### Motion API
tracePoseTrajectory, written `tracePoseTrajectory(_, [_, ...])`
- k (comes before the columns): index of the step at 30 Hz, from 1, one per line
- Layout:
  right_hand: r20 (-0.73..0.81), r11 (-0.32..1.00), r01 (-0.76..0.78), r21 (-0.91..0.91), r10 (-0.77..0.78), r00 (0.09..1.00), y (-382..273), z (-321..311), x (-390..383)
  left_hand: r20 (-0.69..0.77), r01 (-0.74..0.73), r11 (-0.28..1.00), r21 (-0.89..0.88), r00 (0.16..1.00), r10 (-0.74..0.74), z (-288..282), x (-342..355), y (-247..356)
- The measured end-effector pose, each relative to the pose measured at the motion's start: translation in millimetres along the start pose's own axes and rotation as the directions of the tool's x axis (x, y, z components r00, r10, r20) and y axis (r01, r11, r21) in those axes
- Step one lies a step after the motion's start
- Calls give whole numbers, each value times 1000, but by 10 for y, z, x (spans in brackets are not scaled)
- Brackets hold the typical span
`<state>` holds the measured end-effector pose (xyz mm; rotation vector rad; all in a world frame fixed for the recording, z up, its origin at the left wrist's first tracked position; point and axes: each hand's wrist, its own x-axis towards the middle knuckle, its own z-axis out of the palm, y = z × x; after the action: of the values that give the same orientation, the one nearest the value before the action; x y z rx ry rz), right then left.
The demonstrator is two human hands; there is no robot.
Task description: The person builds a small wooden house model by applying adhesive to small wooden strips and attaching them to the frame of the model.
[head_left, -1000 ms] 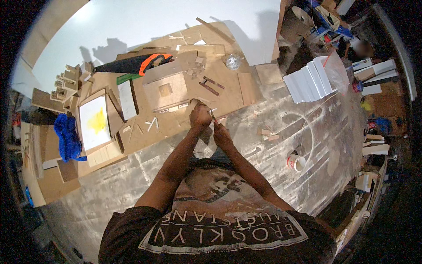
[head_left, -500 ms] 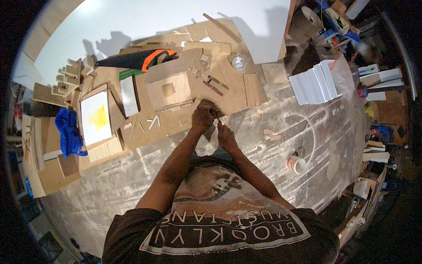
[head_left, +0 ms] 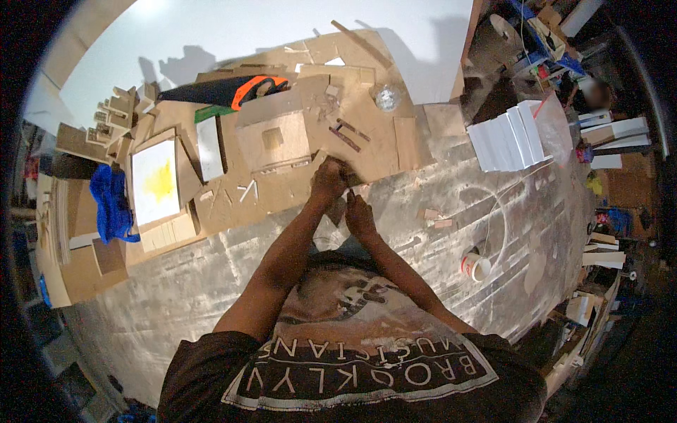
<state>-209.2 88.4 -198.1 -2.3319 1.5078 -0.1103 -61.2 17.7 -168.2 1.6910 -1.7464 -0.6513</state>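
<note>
Both hands shifted right; left hand (head_left: 330, 182) and right hand (head_left: 360, 215) pinch a cardboard piece (head_left: 338, 210)

Workshop: cardboard offcuts (head_left: 211, 211), handsaw (head_left: 226, 90), scuffed floor (head_left: 451, 183).

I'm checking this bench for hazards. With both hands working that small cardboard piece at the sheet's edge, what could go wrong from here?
1. The left hand and right hand crowd one small cardboard piece; it may slip or tear, hedged since the grip is hidden.
2. Loose scraps lie beside the hands and could be knocked off.
3. A saw with an orange handle lies among the cardboard, easy to brush when reaching.
</note>
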Motion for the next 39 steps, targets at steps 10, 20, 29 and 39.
tracePoseTrajectory(10, [-48,987,115,-109,-121,992,-92,-260,-262,-83,-105,994,-40,991,101,387,-153,-555])
tracePoseTrajectory(20, [-77,943,118,310,-99,992,332,-31,-152,-260,-272,958,-91,935,241,207,-265,-577])
tracePoseTrajectory(29, [210,398,-345,850,343,915,832,-346,23,-102,85,994,74,992,-77,-72,-345,-240])
tracePoseTrajectory(39, [-50,780,-193,595,276,960,1146,-617,213,-234,169,964,-205,948,-216,-118,-535,-319])
